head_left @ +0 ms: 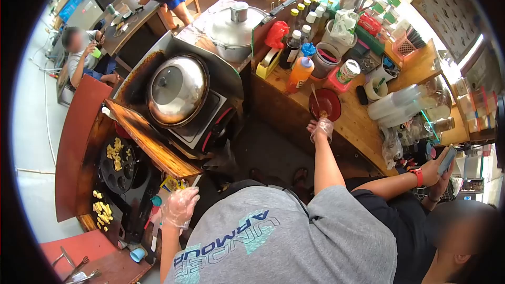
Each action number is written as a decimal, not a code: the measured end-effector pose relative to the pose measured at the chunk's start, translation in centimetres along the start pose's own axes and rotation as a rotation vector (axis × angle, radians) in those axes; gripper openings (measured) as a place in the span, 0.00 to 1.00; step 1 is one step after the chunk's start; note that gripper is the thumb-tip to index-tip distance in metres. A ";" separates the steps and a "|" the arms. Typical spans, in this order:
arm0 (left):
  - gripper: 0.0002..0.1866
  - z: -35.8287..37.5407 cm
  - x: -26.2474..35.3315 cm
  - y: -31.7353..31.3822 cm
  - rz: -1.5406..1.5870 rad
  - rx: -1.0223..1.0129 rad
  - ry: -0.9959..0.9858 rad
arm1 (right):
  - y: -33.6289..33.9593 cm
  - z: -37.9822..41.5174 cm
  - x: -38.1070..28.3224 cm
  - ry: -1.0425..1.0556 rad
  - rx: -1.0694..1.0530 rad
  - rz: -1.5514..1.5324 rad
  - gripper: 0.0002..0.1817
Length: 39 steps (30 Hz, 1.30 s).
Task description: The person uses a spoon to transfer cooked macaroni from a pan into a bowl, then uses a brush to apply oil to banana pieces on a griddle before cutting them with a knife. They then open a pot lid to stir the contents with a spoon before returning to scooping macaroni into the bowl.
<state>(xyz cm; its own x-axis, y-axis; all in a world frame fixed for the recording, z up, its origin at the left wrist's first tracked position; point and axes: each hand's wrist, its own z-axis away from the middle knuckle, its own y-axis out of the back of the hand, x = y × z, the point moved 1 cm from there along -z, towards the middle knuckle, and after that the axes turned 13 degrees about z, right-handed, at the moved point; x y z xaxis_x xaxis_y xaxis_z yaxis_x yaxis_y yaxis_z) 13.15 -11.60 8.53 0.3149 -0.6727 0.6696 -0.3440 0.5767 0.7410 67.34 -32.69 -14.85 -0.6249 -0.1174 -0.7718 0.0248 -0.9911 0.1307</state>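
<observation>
My left hand (180, 208), in a clear plastic glove, is at the lower left beside a yellow packet (172, 184). Its fingers are slightly curled and apart, with nothing visible in them. My right hand (322, 127), also gloved, is closed at the near rim of a red bowl (330, 101) on the wooden counter. A spoon (315, 93) leans in the bowl, and a little brown food shows near my fingertips. To the left of my left hand, a dark pan with round hollows (118, 171) holds yellow pieces; more yellow pieces (102, 211) lie nearer me.
A lidded wok (176, 90) sits on a stove, with a large lidded pot (235, 29) behind. Bottles (300, 71) and tubs crowd the wooden counter (363, 139). A person with a phone (446, 160) is close on my right; others are beyond the stall.
</observation>
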 end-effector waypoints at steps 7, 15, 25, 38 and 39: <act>0.11 -9.8 4.5 -1.8 0.149 -0.106 -0.227 | 1.8 4.5 -0.5 0.209 0.018 0.013 0.12; 0.43 -17.4 7.9 -1.6 0.353 0.213 -0.118 | -0.5 27.0 -8.2 0.436 -0.127 0.407 0.12; 0.13 -4.7 3.3 11.6 0.423 0.923 -0.016 | -11.7 49.0 -7.5 0.636 -0.679 0.900 0.08; 0.13 16.5 -11.7 20.3 0.769 1.168 0.428 | -26.4 56.4 9.3 1.486 -1.276 1.265 0.08; 0.14 17.8 -13.8 21.0 0.831 1.254 0.424 | -27.0 56.3 10.3 1.483 -1.273 1.270 0.08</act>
<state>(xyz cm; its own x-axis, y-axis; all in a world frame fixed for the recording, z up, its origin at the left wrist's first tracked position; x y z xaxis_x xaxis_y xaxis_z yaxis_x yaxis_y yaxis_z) -14.13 1.53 13.95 -0.1884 -0.0742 0.9793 -0.9636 -0.1789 -0.1989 16.34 -3.66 8.73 0.8632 0.1514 -0.4817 0.4652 0.1323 0.8752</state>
